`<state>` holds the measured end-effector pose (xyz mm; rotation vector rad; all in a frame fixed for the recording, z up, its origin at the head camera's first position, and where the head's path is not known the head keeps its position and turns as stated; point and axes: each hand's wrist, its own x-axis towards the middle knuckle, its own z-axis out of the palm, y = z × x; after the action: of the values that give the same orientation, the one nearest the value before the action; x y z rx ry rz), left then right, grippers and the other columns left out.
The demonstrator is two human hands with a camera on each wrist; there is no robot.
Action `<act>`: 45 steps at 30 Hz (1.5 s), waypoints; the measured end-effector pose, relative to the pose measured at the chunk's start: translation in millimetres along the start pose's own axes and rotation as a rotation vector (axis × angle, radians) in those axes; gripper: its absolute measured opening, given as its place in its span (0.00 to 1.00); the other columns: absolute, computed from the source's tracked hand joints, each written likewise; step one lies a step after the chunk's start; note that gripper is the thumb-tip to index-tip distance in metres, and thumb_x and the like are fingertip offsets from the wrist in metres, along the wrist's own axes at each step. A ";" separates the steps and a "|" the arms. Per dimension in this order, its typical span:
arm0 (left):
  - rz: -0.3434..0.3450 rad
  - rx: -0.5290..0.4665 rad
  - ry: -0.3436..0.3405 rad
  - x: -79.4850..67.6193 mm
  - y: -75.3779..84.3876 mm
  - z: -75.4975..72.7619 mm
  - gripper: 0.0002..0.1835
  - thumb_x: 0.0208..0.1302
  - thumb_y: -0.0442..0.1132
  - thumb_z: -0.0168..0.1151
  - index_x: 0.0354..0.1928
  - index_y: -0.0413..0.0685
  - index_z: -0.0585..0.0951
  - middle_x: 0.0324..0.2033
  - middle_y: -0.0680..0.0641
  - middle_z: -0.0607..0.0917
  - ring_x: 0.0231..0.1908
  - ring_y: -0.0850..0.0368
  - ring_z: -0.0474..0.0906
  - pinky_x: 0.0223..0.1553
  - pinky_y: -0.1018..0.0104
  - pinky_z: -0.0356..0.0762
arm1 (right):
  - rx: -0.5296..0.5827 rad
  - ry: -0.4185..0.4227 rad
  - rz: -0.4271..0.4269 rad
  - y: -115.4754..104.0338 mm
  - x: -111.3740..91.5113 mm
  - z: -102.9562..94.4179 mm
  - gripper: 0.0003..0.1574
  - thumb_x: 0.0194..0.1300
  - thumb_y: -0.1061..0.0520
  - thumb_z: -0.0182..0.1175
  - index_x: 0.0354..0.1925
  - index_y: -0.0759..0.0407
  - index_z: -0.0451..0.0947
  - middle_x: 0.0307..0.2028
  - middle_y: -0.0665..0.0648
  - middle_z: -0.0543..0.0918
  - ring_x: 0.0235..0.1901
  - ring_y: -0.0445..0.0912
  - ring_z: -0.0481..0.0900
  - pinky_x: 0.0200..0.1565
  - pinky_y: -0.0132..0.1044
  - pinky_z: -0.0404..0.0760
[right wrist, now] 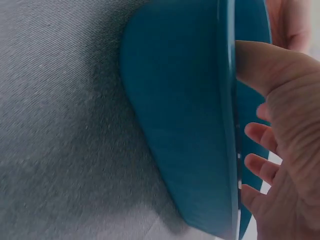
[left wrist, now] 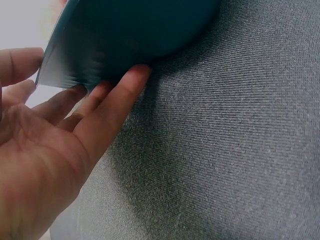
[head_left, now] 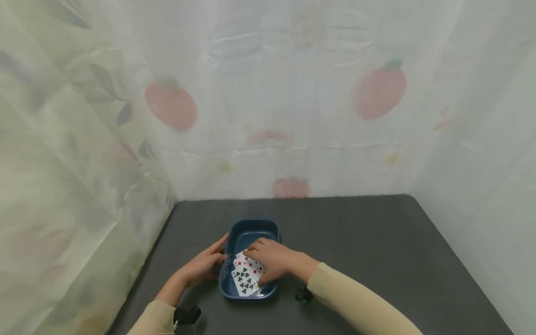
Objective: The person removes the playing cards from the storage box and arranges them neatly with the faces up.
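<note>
A deep blue oblong tray [head_left: 252,225] with rounded corners stands on the dark table. Inside it lie several fanned playing cards [head_left: 244,280], clubs nearest and red diamonds behind. My left hand [head_left: 201,266] touches the tray's left side; in the left wrist view its long fingers [left wrist: 112,107] lie fairly straight against the outer wall, below the rim. Over the tray's right rim reaches my right hand [head_left: 274,259], its fingers and thumb spread over the cards and partly covering them. In the right wrist view the rim and wall hide the cards and the thumb's tip.
The dark grey table [head_left: 356,242] extends to the right of the tray and behind it. Pale curtains [head_left: 272,93] with a fruit print hang at the back and along both sides. A black device [head_left: 187,315] is worn at the left wrist, another [head_left: 304,295] at the right.
</note>
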<state>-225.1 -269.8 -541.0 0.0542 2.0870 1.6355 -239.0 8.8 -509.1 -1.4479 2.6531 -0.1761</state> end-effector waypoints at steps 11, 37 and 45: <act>0.005 -0.022 -0.027 -1.0 -0.5 -1.0 0.37 0.79 0.39 0.51 0.81 0.75 0.51 0.79 0.34 0.47 0.70 0.30 0.60 0.45 0.35 0.80 | -0.085 -0.129 0.008 -8.9 21.8 13.6 0.58 0.47 0.26 0.75 0.72 0.41 0.70 0.62 0.46 0.73 0.61 0.44 0.68 0.63 0.40 0.71; -0.020 -0.036 -0.030 -2.8 4.0 1.6 0.36 0.80 0.38 0.47 0.82 0.72 0.49 0.79 0.35 0.46 0.69 0.30 0.59 0.44 0.34 0.80 | -0.112 -0.137 0.048 -20.1 28.4 17.4 0.53 0.43 0.27 0.79 0.65 0.41 0.75 0.59 0.45 0.74 0.57 0.42 0.70 0.59 0.37 0.74; -0.015 -0.039 -0.028 -3.7 4.4 3.4 0.36 0.80 0.37 0.46 0.82 0.70 0.49 0.79 0.35 0.44 0.71 0.27 0.53 0.46 0.32 0.79 | -0.118 -0.159 0.072 -24.0 31.2 18.9 0.53 0.43 0.28 0.80 0.63 0.45 0.74 0.58 0.46 0.74 0.58 0.42 0.70 0.61 0.36 0.73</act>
<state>-221.6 -266.6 -536.2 0.0488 2.0291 1.6569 -232.9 -31.3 -525.4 -1.3347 2.6187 0.0990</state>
